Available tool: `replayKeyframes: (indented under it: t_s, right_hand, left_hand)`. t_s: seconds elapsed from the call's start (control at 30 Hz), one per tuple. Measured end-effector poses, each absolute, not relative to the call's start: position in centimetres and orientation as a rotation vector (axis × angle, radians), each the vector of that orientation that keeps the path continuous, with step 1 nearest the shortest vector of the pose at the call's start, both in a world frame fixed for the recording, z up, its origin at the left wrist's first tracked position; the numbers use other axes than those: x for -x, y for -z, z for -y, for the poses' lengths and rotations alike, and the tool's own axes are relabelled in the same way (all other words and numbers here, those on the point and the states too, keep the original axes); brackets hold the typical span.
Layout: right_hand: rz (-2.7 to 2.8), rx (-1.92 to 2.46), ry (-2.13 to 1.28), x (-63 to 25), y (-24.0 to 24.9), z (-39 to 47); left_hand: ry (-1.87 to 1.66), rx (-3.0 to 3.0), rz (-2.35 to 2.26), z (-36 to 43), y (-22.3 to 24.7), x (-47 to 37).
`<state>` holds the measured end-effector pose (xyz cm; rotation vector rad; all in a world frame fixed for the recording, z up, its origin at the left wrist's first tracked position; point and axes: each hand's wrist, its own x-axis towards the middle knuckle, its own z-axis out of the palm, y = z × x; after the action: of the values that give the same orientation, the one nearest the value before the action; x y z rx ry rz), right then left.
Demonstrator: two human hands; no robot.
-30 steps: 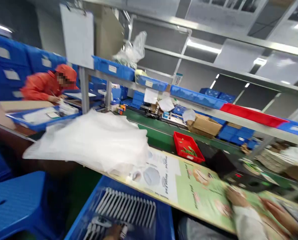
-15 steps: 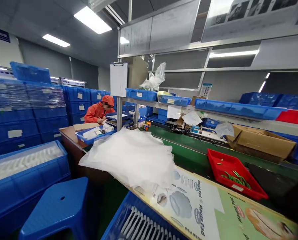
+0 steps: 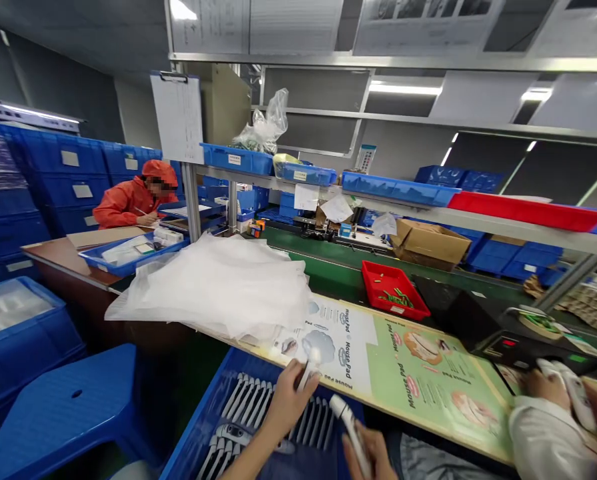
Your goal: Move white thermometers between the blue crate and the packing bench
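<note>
My left hand (image 3: 289, 395) is over the blue crate and closed around a slim white handheld device (image 3: 307, 375), whose pale upper end points up toward the bench edge. Lower and to the right, my right hand (image 3: 371, 455) grips a second white handheld device (image 3: 349, 425), tilted, with its rounded end up and left. Below both hands, the blue crate (image 3: 191, 437) holds rows of similar white devices (image 3: 251, 399). One device lies crosswise on the rows, with dark spots on its face. My left forearm covers part of the crate's contents.
Printed mouse pad sheets (image 3: 418, 373) cover the bench edge, beside a pile of thin white sheets (image 3: 218, 283). Behind stands a red tray (image 3: 378, 272) with small green parts. At right, a co-worker's hands (image 3: 548, 388) hold white devices. A blue stool (image 3: 78, 413) stands left.
The view has swung right and closer to the bench. Both my hands, each with a white device, have come into view, and so have the co-worker's hands at right.
</note>
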<state>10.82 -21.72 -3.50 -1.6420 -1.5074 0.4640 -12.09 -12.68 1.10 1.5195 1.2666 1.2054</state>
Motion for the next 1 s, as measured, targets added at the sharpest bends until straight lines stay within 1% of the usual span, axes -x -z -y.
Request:
replayKeyframes:
  t_s: [0.1, 0.2, 0.27, 0.33, 0.4, 0.5, 0.6, 0.67, 0.73, 0.8, 0.93, 1.0]
  right_hand:
    - [1.300, 1.690, -0.354, -13.0, 0.7, 17.4]
    - [1.216, 1.683, -0.209, -14.6, -1.6, 10.8]
    - [1.260, 1.679, -0.182, -14.8, -2.4, 6.4]
    - [1.321, 1.778, -0.193, -13.9, -2.8, 2.8]
    - [1.330, 1.966, -0.166, -11.9, -2.7, 0.4]
    - [1.399, 2.135, -0.009, -7.5, -1.7, -0.8]
    - [1.798, 1.992, 0.187, -4.5, -0.3, 0.3]
    - [2.040, 1.811, 0.232, -5.3, 0.5, 1.3]
    - [2.141, 1.710, 0.210, -9.4, 1.1, 1.7]
    - [2.075, 1.757, 0.195, -16.3, 1.5, 1.3]
    - [1.478, 2.054, 0.316, -31.8, 0.4, -0.7]
    - [1.216, 2.126, 0.399, -36.2, -0.8, -0.1]
  left_hand:
    - [-1.271, -1.634, -1.238, 5.7, -3.1, 7.5]
    - [-1.191, -1.670, -1.330, 0.4, -2.7, 3.3]
    - [-1.190, -1.627, -1.392, -1.6, -1.9, 1.5]
    - [-1.246, -1.579, -1.423, -2.5, -1.1, 0.7]
    - [-1.378, -1.548, -1.409, -2.6, -0.6, 0.8]
    - [-1.634, -1.438, -1.393, -2.0, -0.3, 1.9]
    - [-1.734, -1.253, -1.465, -1.3, -0.5, 3.0]
    - [-1.713, -1.194, -1.481, -1.0, -0.7, 3.3]
    - [-1.640, -1.253, -1.475, -1.0, -0.7, 3.3]
    - [-1.524, -1.368, -1.479, -1.0, -0.5, 3.0]
    - [-1.310, -1.526, -1.516, -1.0, -0.9, 2.3]
    - [-1.243, -1.574, -1.539, -1.1, -1.7, 1.7]
